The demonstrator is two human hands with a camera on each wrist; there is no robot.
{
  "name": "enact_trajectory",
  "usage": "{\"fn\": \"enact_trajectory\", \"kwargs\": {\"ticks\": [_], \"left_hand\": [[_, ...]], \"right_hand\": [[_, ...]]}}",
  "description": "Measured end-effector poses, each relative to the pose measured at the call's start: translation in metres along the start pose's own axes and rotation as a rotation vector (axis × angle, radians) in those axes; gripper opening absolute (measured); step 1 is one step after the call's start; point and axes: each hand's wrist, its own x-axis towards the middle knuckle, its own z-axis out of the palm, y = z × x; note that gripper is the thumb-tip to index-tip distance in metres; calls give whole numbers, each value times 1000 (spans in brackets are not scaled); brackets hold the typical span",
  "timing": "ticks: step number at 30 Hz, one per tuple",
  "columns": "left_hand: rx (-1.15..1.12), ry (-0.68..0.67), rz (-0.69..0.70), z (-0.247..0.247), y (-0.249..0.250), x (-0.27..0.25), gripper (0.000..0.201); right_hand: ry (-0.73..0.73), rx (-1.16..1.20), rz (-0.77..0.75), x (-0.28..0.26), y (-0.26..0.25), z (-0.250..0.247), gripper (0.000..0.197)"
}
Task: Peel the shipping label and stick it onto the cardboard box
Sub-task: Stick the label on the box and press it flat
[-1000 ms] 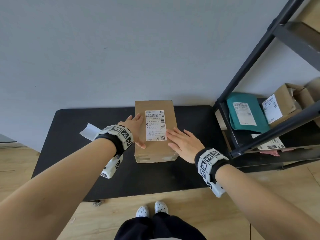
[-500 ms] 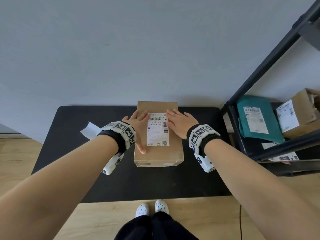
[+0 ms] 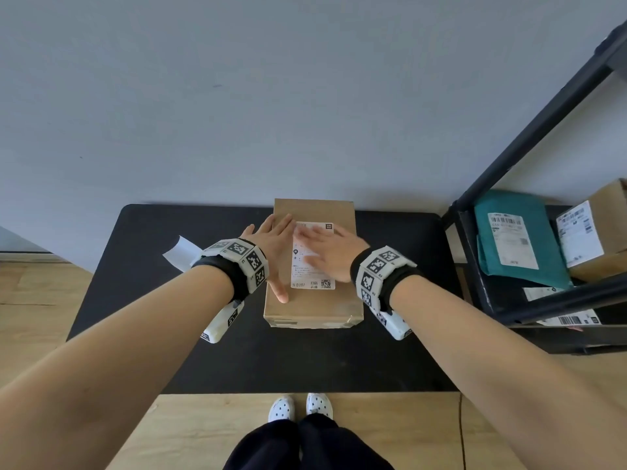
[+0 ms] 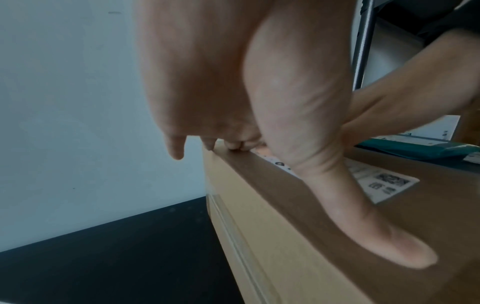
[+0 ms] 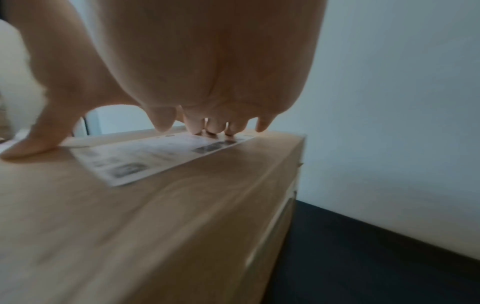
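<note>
A brown cardboard box (image 3: 314, 307) stands on the black table (image 3: 135, 300) against the wall. A white shipping label (image 3: 314, 283) lies flat on its top; the left wrist view shows the label (image 4: 384, 185) and the right wrist view shows the label (image 5: 145, 158). My left hand (image 3: 276, 245) lies flat on the box's left part, its thumb along the label's left edge. My right hand (image 3: 330, 249) lies flat across the label, straight fingers pressing its upper half. The box (image 5: 182, 226) fills the right wrist view below the fingers.
A white backing sheet (image 3: 179, 252) lies on the table, left of my left wrist. At the right stands a black metal shelf (image 3: 529, 300) with a teal mailer bag (image 3: 515, 242) and a labelled brown box (image 3: 597, 228). The wall is right behind the box.
My right hand has come from the table beside the box onto the box top and then slid left over the label. My left hand has stayed flat on the box's left side.
</note>
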Motion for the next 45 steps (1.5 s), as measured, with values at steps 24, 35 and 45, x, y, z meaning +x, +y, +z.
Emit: {"fn": "enact_trajectory", "kwargs": {"ticks": [24,35,45], "left_hand": [[-36,1,33,22,3,-30,84],[-142,233,-4,29,10,-36,54],[-389,172,-75,50,3,-6,79]], "right_hand": [[34,83,224,-17,23,2,55],[110,166,250,-27,18,5,56],[156,370,279,-22,-7,37,104]]}}
